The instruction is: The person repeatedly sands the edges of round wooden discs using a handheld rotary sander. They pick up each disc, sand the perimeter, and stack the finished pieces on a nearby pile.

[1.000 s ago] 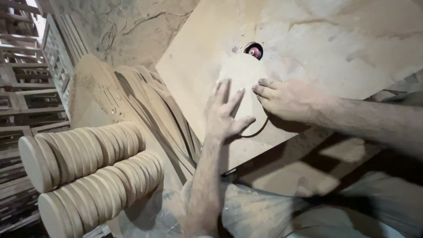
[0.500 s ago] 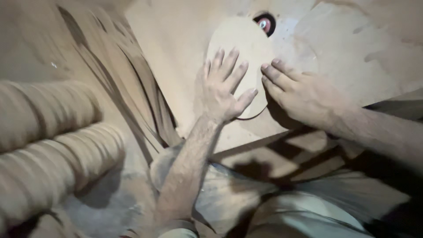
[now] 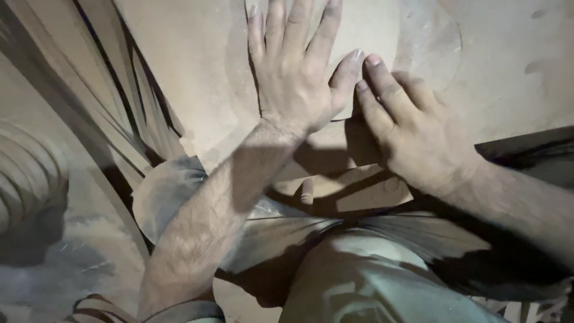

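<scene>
My left hand [image 3: 296, 78] and right hand [image 3: 406, 128] lie flat, fingers spread, gripping nothing, pressing the pale round-cut wooden board [image 3: 430, 42].

Single head cam, worn on the person, looks steeply down & fwd from close up, so the left hand [image 3: 296, 75] and right hand [image 3: 406, 128] on the wooden board [image 3: 191, 66] fill the upper frame w/ the person's lap at bottom; no 2nd view.
</scene>
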